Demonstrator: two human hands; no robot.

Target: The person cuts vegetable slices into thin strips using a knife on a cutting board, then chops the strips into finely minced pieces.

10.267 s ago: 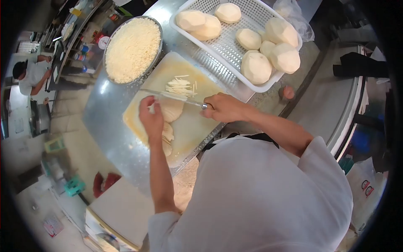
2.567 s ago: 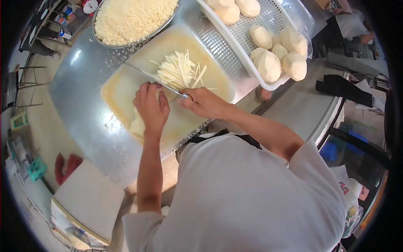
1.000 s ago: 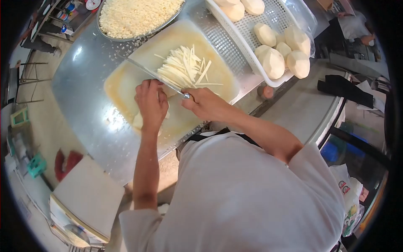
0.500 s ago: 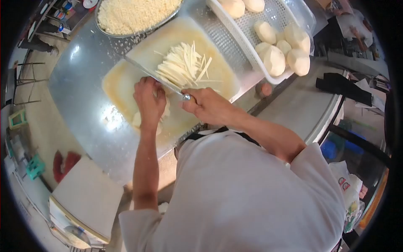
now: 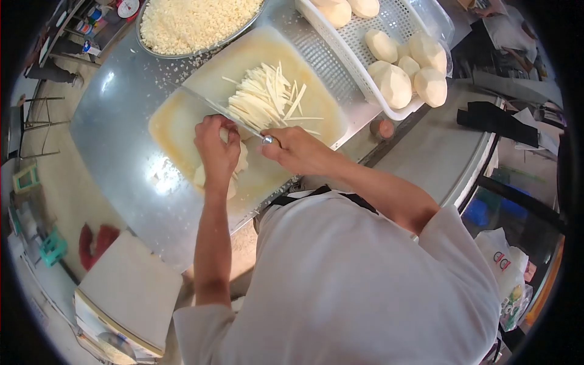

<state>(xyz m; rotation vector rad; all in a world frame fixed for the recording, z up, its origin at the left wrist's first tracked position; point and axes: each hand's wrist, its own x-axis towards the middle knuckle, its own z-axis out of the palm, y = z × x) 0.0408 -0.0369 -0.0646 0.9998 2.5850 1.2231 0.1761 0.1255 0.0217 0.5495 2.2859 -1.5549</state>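
My right hand (image 5: 298, 150) is wrapped around the handle of a wide-bladed kitchen knife (image 5: 222, 111), whose blade slants up and left across the cutting board (image 5: 173, 137). Beside the blade, my left hand (image 5: 216, 143) presses down with bent fingers on pale potato slices (image 5: 238, 167), which it partly hides. Its fingertips are close to the blade's near face. On the blade's far side lies a loose heap of potato strips (image 5: 264, 94), with a few stray ones to its right.
A metal bowl (image 5: 157, 53) of finely chopped pale food stands beyond the board. At the upper right, a white perforated basket (image 5: 362, 70) holds several peeled potatoes (image 5: 392, 85). Crumbs dot the steel table (image 5: 115, 143). Another person (image 5: 511, 36) is at the far right.
The view has shifted slightly. Both hands and the knife keep nearly the same place on the board, and the strip heap looks much the same.
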